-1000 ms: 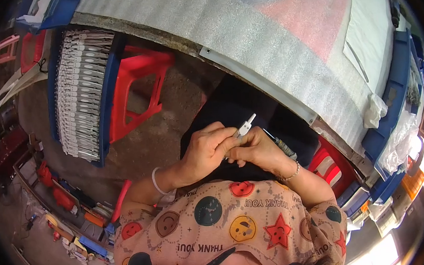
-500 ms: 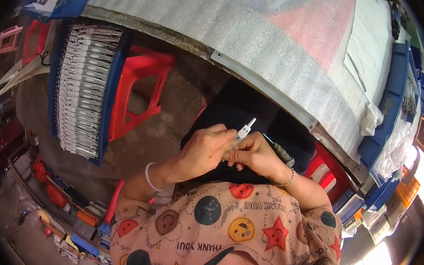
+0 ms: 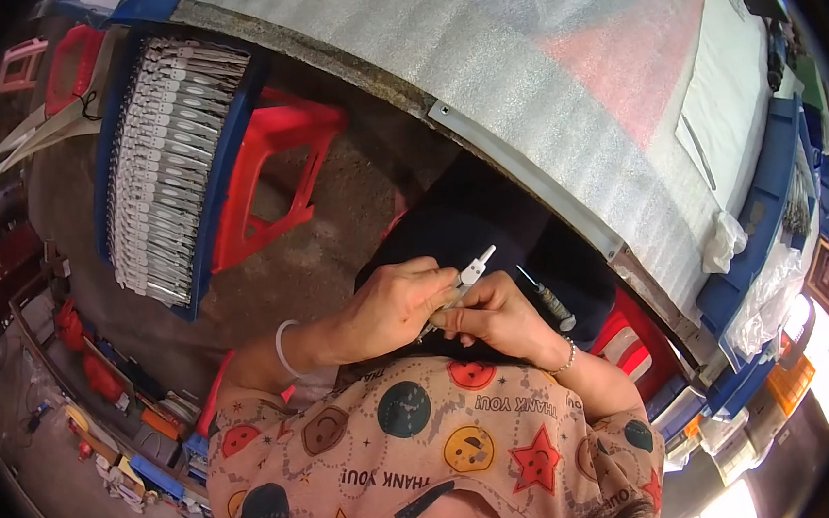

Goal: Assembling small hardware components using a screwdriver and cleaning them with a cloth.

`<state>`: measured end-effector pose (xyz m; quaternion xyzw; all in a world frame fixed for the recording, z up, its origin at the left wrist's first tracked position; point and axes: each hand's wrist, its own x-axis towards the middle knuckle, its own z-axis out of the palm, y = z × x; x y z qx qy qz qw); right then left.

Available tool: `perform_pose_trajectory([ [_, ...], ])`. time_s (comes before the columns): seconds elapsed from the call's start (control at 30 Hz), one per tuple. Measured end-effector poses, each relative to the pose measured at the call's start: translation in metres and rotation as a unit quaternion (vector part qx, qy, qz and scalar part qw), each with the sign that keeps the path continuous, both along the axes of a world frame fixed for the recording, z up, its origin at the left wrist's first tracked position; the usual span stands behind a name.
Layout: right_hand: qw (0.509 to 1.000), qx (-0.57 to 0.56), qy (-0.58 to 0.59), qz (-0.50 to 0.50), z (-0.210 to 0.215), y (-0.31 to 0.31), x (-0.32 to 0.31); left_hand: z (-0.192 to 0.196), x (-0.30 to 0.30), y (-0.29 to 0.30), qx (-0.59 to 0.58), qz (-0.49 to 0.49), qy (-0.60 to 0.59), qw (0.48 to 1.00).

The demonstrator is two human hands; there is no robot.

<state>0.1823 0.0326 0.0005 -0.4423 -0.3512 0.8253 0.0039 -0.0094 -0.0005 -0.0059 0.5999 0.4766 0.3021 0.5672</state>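
Observation:
Over my lap, both hands hold a slim white-and-silver tool-like piece [image 3: 474,271] with a narrow tip pointing up and to the right. My left hand [image 3: 396,301] is closed round its body, hiding most of it. The fingers of my right hand [image 3: 500,320] pinch its lower part from the right; what lies between those fingertips is hidden. A screwdriver [image 3: 549,302] with a thin shaft and ridged handle lies on my dark-clothed lap [image 3: 489,214], just right of my right hand.
To my left, a blue tray [image 3: 218,172] full of similar silver-and-white pieces [image 3: 159,172] rests by a red plastic stool [image 3: 276,172]. The table [image 3: 476,50], covered with foam sheet, stands ahead. Another blue tray [image 3: 761,202] with plastic bags [image 3: 769,304] is at the right.
The white-and-silver piece and both hands have shifted slightly down and left. More of the screwdriver on my lap shows now. My view has turned a little.

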Motion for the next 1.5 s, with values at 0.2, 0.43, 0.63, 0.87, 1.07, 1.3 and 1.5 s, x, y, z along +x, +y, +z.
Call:
perform_pose_trajectory([
  [0.2,1.0,-0.011,0.01,0.015,0.0,0.002,0.001,-0.004,-0.003,-0.001,-0.003,-0.008,-0.003,1.0],
  [0.43,0.987,-0.108,0.063,-0.102,-0.017,-0.001,0.006,-0.045,-0.007,0.013,-0.446,-0.083,-0.399,0.797],
  [0.63,0.992,-0.079,0.051,-0.087,-0.015,-0.002,0.012,-0.063,0.002,0.002,-0.437,-0.033,-0.559,0.704],
  [0.87,0.764,0.583,-0.259,0.092,0.01,-0.005,0.055,-0.08,-0.001,-0.009,-0.399,0.033,-0.57,0.717],
  [1.07,0.712,0.577,-0.316,0.244,-0.02,-0.03,0.09,-0.065,0.007,-0.009,-0.407,0.085,-0.511,0.753],
  [1.3,0.99,0.042,-0.09,-0.104,0.045,-0.001,0.09,-0.032,0.031,-0.019,-0.367,0.079,-0.262,0.889],
  [1.5,0.812,0.481,-0.277,0.182,0.043,-0.01,0.084,-0.024,0.045,-0.012,-0.382,0.06,-0.214,0.897],
])
